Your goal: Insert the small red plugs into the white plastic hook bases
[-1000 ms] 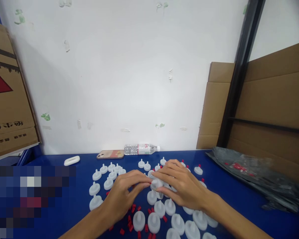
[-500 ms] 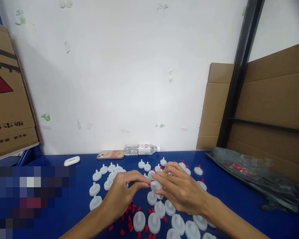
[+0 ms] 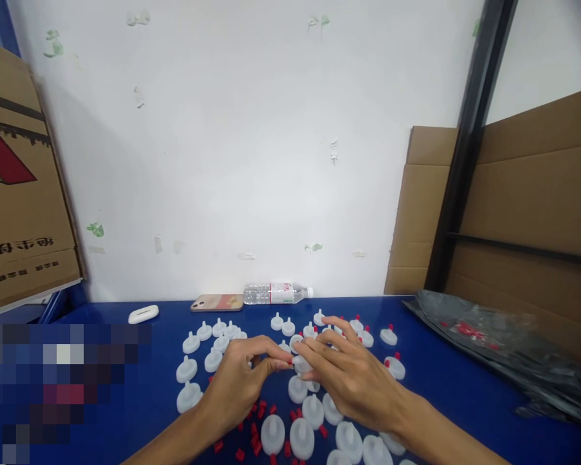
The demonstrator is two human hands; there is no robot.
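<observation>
Both hands meet over the middle of a blue table [image 3: 465, 387]. My left hand [image 3: 237, 387] is pinched at its fingertips on a small red cap [image 3: 290, 365]. My right hand [image 3: 351, 374] curls round a white round plastic piece [image 3: 301, 365], fingers closed on it. The two hands touch at that piece. Several white round pieces [image 3: 186, 369] with a short stem lie around the hands, some with red tips [image 3: 388, 335]. Loose red caps [image 3: 260, 411] are scattered below the left hand.
A water bottle [image 3: 277, 293] and a phone [image 3: 217, 302] lie by the white wall. A white case [image 3: 143, 314] lies at the back left. A grey plastic bag [image 3: 508, 349] lies at the right. Cardboard boxes [image 3: 14, 181] stand left and right [image 3: 527, 194].
The hands stay together on the white piece and have shifted slightly. The view has dipped a little, so the table's things sit lower in the picture.
</observation>
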